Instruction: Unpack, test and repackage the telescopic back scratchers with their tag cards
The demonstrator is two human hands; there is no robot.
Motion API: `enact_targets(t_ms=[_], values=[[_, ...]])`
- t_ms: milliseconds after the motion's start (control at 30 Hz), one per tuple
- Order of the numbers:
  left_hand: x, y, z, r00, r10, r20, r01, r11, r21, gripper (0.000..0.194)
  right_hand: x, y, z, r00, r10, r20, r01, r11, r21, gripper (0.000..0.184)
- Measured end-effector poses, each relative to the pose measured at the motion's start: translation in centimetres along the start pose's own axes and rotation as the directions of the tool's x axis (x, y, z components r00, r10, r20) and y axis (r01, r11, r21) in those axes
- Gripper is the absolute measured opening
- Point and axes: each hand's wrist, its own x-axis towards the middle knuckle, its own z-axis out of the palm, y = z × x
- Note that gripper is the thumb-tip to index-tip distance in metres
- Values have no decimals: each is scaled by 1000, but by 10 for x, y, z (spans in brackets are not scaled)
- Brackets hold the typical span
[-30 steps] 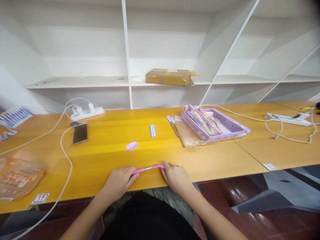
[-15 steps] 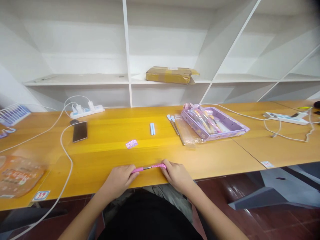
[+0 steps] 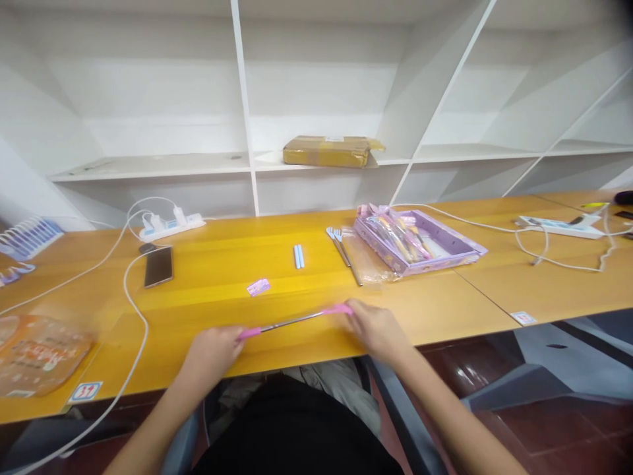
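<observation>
Between my two hands stretches a pink telescopic back scratcher (image 3: 291,322), its thin metal rod drawn out. My left hand (image 3: 215,353) is closed around the pink handle. At the other end, my right hand (image 3: 378,328) pinches the pink head, which is blurred by motion. Beyond them on the table lie two metal rods with light-blue claw heads (image 3: 341,251). Beside these are two light-blue handle pieces (image 3: 297,256). A small pink-and-purple card (image 3: 258,287) is just past my left hand.
A purple open box (image 3: 445,265) with wrapped items stands right, clear plastic wrapping (image 3: 370,264) beside it. A phone (image 3: 159,266), a power strip (image 3: 173,226), white cables and an orange package (image 3: 44,356) are left. A cardboard box (image 3: 326,152) rests on the shelf.
My hands have moved apart, left hand leftward and right hand rightward and slightly up. The back scratcher's metal rod has lengthened from a short stub to a long stretch.
</observation>
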Motion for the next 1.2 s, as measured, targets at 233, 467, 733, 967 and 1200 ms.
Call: enact_targets(t_ms=[233,467,733,967,1200], values=[[-49,-121,20,953,73,-295,-48,995,93,34,-70,152,-70,788,526,-318,-546,837,33,41],[-50,-119,44,907,131,-399,-128,991,35,26,-95,150,-70,768,556,-317,-563,822,79,33],[-46,-115,26,959,88,-270,-94,996,-8,32,-76,139,-75,771,555,-313,-557,825,92,24],[-48,-96,24,962,59,-268,-83,993,-79,43,-60,119,-70,692,654,-305,-654,747,118,31],[-48,-89,15,903,200,-380,-282,944,-173,41,-42,133,-57,655,711,-257,-678,703,215,34]])
